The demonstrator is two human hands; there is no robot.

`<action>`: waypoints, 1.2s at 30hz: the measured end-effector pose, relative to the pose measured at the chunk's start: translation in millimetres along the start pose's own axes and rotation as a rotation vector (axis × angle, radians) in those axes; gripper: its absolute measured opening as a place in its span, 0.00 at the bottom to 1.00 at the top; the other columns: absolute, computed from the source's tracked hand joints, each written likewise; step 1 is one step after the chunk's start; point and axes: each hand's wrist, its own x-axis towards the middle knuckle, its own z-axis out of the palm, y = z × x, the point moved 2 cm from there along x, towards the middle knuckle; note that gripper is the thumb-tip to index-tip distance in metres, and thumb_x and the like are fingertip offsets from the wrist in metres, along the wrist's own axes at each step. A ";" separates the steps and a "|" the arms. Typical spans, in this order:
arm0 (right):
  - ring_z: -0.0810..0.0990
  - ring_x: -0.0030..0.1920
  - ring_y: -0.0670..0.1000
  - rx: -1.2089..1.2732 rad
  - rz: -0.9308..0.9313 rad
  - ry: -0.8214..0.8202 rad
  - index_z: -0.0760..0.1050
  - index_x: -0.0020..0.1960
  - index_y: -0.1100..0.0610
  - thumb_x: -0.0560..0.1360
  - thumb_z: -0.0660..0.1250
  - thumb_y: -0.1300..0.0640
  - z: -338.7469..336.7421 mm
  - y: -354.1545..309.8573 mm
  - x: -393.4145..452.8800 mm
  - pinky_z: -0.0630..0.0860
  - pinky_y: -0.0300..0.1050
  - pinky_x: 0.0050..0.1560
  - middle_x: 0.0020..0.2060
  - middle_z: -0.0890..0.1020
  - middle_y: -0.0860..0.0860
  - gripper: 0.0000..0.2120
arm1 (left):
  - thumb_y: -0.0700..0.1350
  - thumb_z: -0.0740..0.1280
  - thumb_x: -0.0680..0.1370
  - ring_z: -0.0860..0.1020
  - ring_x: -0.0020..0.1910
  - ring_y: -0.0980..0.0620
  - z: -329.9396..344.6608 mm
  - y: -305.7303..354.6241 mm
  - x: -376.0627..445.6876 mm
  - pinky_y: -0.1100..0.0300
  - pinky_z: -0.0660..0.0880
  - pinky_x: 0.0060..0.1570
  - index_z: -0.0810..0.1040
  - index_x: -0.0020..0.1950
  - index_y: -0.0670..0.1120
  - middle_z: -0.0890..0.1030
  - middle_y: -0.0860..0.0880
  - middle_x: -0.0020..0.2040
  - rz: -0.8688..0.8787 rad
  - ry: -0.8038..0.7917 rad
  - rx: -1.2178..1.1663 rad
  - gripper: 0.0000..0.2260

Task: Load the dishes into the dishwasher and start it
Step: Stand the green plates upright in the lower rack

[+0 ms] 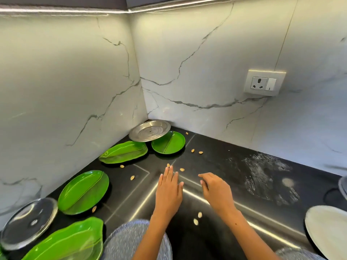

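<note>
1. The marble walls [197,59] meet in a corner behind everything, pale with grey veins; a socket plate [264,82] sits on the right-hand wall.
2. The black worktop [216,152] runs into that corner, with a powdery white smear [262,177] on its right part.
3. A green leaf-shaped plate [65,243] lies at the lower left edge, partly cut off by the frame.
4. A round green plate [83,192] with a centre ridge lies just behind it, near the left wall.
5. A glass lid [28,222] rests at the far left, beside that round plate.
6. A white plate [326,229] shows at the right edge, only partly in view.
7. A second leaf-shaped green plate [124,152] lies further back along the left wall.
8. A steel plate [150,130] sits tilted in the corner, its front edge resting over a small round green plate [169,144].
9. The left hand [169,188] lies flat over the worktop, palm down, fingers straight and together; its grip is wide and holds nothing.
10. The right hand [214,188] hovers beside it, fingers loosely bent towards the left hand; its grip is relaxed, and no object is visible in it.
11. Small pale nuts [197,218] are scattered over the worktop, some between the forearms, some just beyond the left fingertips, others near the green plates.
</note>
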 end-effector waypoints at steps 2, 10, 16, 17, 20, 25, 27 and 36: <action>0.82 0.40 0.45 -0.027 -0.005 -0.003 0.82 0.46 0.52 0.66 0.74 0.63 10.4 8.3 16.3 0.75 0.35 0.35 0.42 0.83 0.43 0.11 | 0.50 0.55 0.76 0.78 0.60 0.43 12.1 -10.8 34.3 0.47 0.74 0.55 0.82 0.54 0.42 0.80 0.41 0.60 0.000 -0.090 -0.014 0.20; 0.82 0.39 0.42 -0.062 0.120 0.001 0.81 0.46 0.50 0.68 0.74 0.62 40.0 37.3 64.8 0.74 0.34 0.33 0.41 0.82 0.40 0.10 | 0.50 0.47 0.84 0.51 0.77 0.50 55.0 -61.4 156.8 0.53 0.46 0.73 0.53 0.78 0.47 0.54 0.48 0.78 0.026 -0.175 0.109 0.22; 0.82 0.40 0.43 -0.087 0.218 -0.038 0.81 0.47 0.50 0.69 0.73 0.61 43.0 51.1 63.7 0.74 0.36 0.34 0.42 0.82 0.39 0.09 | 0.38 0.77 0.64 0.81 0.35 0.47 67.9 -78.5 191.4 0.61 0.74 0.37 0.83 0.42 0.47 0.83 0.49 0.36 0.119 -0.063 0.010 0.10; 0.82 0.39 0.43 -0.086 0.228 -0.036 0.82 0.46 0.50 0.69 0.74 0.62 43.1 53.1 62.7 0.74 0.36 0.34 0.42 0.82 0.39 0.09 | 0.34 0.80 0.54 0.77 0.24 0.47 70.0 -80.4 196.3 0.64 0.69 0.25 0.79 0.30 0.48 0.78 0.50 0.26 0.132 -0.037 0.044 0.15; 0.82 0.38 0.42 -0.083 0.243 -0.052 0.82 0.45 0.50 0.67 0.75 0.62 41.0 57.3 56.9 0.70 0.30 0.34 0.41 0.82 0.39 0.10 | 0.31 0.78 0.43 0.70 0.16 0.46 72.4 -81.9 203.0 0.66 0.59 0.17 0.72 0.22 0.46 0.71 0.49 0.18 0.176 -0.044 0.066 0.20; 0.81 0.41 0.41 -0.062 0.275 -0.075 0.81 0.48 0.49 0.73 0.70 0.59 31.7 64.5 44.7 0.66 0.26 0.37 0.44 0.82 0.38 0.07 | 0.31 0.74 0.45 0.71 0.19 0.49 57.2 -66.8 166.9 0.64 0.61 0.19 0.76 0.25 0.47 0.73 0.50 0.20 0.310 0.004 0.102 0.16; 0.81 0.43 0.42 -0.059 0.277 -0.080 0.81 0.49 0.49 0.73 0.69 0.59 26.2 67.0 39.9 0.69 0.30 0.38 0.44 0.82 0.38 0.07 | 0.33 0.69 0.51 0.73 0.21 0.51 49.8 -61.2 149.2 0.64 0.63 0.26 0.78 0.27 0.47 0.75 0.52 0.22 0.403 0.100 0.108 0.12; 0.82 0.45 0.46 -0.051 0.120 0.018 0.80 0.51 0.51 0.68 0.74 0.63 -15.4 61.7 -5.8 0.79 0.41 0.38 0.47 0.82 0.42 0.13 | 0.35 0.55 0.65 0.80 0.32 0.49 8.2 -17.8 73.8 0.58 0.69 0.49 0.84 0.41 0.42 0.82 0.49 0.34 0.663 0.284 0.081 0.17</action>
